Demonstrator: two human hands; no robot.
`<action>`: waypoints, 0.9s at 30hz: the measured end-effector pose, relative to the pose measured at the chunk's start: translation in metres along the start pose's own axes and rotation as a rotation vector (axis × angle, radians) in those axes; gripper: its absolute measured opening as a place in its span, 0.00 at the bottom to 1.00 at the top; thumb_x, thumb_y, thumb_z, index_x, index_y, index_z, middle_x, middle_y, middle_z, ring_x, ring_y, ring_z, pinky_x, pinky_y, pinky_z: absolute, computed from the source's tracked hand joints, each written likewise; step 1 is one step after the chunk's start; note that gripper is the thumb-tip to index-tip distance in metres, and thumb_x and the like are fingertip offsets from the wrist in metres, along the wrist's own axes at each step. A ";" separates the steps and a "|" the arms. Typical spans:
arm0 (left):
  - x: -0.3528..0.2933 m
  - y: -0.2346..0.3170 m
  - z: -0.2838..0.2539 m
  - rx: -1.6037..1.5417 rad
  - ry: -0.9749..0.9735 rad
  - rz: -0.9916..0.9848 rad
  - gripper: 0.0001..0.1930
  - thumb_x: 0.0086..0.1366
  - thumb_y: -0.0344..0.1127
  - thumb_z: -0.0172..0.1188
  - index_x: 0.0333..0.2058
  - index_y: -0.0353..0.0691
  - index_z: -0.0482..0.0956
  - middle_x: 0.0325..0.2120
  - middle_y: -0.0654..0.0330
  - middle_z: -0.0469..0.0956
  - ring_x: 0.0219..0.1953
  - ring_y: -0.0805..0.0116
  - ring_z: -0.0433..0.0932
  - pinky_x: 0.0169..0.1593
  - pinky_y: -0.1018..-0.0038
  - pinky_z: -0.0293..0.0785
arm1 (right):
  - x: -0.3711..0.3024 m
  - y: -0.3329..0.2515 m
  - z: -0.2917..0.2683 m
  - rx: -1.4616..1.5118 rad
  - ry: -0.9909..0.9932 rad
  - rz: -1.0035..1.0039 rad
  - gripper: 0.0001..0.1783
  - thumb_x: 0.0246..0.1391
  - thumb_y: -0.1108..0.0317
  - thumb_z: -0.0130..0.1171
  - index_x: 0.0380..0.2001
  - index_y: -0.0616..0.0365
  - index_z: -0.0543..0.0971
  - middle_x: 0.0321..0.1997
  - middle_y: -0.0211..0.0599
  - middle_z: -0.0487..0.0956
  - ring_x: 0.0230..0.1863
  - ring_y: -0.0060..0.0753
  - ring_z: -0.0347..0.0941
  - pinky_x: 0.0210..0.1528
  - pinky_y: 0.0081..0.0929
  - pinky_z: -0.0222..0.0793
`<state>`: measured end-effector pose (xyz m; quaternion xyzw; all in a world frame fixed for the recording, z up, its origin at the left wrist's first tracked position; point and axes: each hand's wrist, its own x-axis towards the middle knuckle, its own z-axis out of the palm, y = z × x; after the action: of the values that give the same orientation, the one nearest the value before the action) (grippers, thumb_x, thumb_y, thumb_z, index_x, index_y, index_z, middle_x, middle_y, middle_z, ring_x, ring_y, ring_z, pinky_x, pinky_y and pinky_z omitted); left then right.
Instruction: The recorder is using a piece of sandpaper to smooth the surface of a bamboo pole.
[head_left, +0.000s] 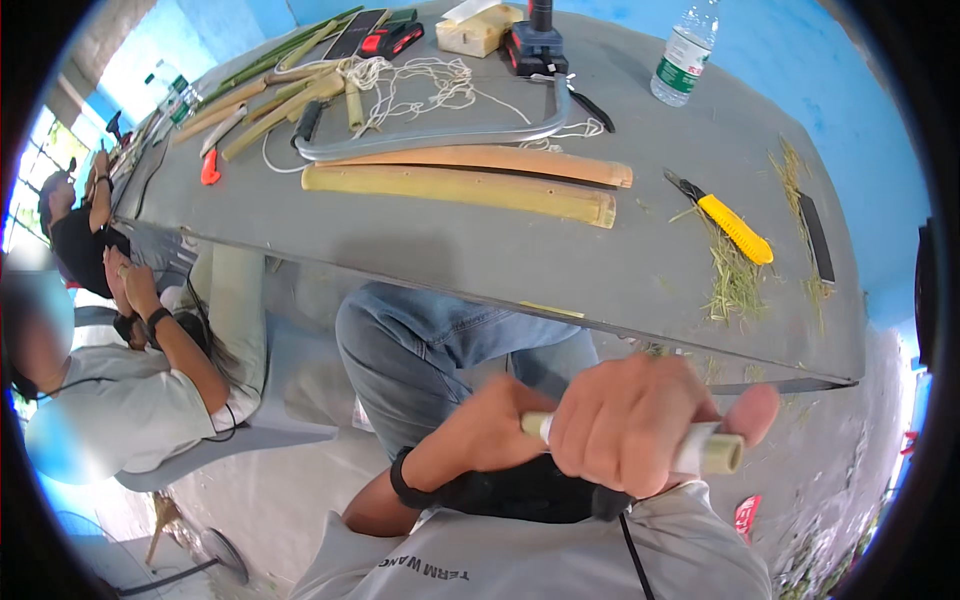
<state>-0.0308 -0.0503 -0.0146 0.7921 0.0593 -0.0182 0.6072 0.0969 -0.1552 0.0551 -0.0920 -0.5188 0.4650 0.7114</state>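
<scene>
Dark lettering [430, 571] marks the pale grey shirt [540, 560]; a thin black cable [635, 556] runs down it; blue jeans [395, 345], black wristband [404, 480].

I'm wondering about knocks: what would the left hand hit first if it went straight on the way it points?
Most likely the right hand, closed around the pale tube just ahead of the left hand; depth is hard to judge here.

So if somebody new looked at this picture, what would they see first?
Probably the right hand, big and low in the picture, wrapped around a pale hollow stick, with the blurry left hand close beside it. Next, the bright yellow knife on the table's right side, near some green shavings. Then maybe the curved silver frame behind two long canes.
</scene>
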 end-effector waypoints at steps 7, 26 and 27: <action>-0.009 0.015 0.009 0.274 0.498 -0.053 0.13 0.55 0.37 0.65 0.22 0.33 0.76 0.16 0.48 0.73 0.20 0.47 0.67 0.25 0.66 0.67 | -0.002 -0.001 -0.011 0.189 0.505 -0.097 0.43 0.62 0.29 0.19 0.10 0.52 0.63 0.09 0.32 0.65 0.09 0.31 0.58 0.15 0.28 0.52; 0.003 0.017 0.011 0.338 0.663 -0.070 0.09 0.51 0.31 0.65 0.31 0.35 0.79 0.22 0.49 0.76 0.28 0.46 0.76 0.31 0.66 0.71 | -0.016 0.011 0.001 0.218 0.579 -0.118 0.45 0.63 0.30 0.22 0.11 0.57 0.64 0.13 0.30 0.65 0.17 0.32 0.59 0.24 0.29 0.54; 0.002 0.029 0.011 0.193 0.546 0.162 0.08 0.51 0.30 0.65 0.30 0.35 0.78 0.20 0.50 0.75 0.26 0.49 0.76 0.30 0.67 0.71 | -0.013 0.011 -0.003 0.066 0.306 -0.062 0.42 0.64 0.33 0.25 0.11 0.56 0.64 0.14 0.28 0.66 0.18 0.29 0.60 0.24 0.26 0.55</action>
<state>-0.0249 -0.0684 0.0097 0.8240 0.1552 0.2384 0.4899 0.0931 -0.1579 0.0383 -0.1225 -0.3914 0.4403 0.7987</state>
